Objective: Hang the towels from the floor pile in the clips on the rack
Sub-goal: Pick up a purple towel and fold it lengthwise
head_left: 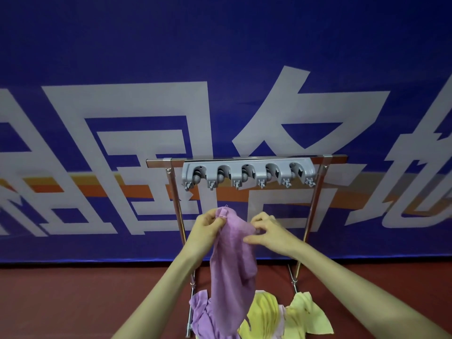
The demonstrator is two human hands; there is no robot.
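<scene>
While every recess of the grey clip strip (248, 173) on the rack (159, 163) shows bare, the task looks to be at its very start: no towel hangs yet, and the first is only part of the way up. This purple towel (232, 260) is held in the air in front of the rack, below the strip and clear of it, its lower end trailing down toward the floor pile (266, 311). The left hand (208, 225) has its fingers curled round the towel's top corner, pinching it at a folded hem, and the right hand (271, 232) pinches the edge just beside, thumb and fingers closed on the cloth. What remains, on this reading, is to lift that corner into a clip and then do the same for what lies below: two yellow pieces (308, 311) and more purple cloth (200, 314), which may be a second towel or the tail of the held one, crumpled together on the red floor (73, 302) between the rack's legs. The towels look thin, soft and fine-napped, limp and quick to bunch. The strip seems to be hard moulded plastic, a long rounded bar with five arched recesses, each holding a grey ball, and small hooks along its lower edge. The rack is bright chrome, a flat top rail on slim posts. Behind it hangs a blue banner (122, 57) with large white characters.
</scene>
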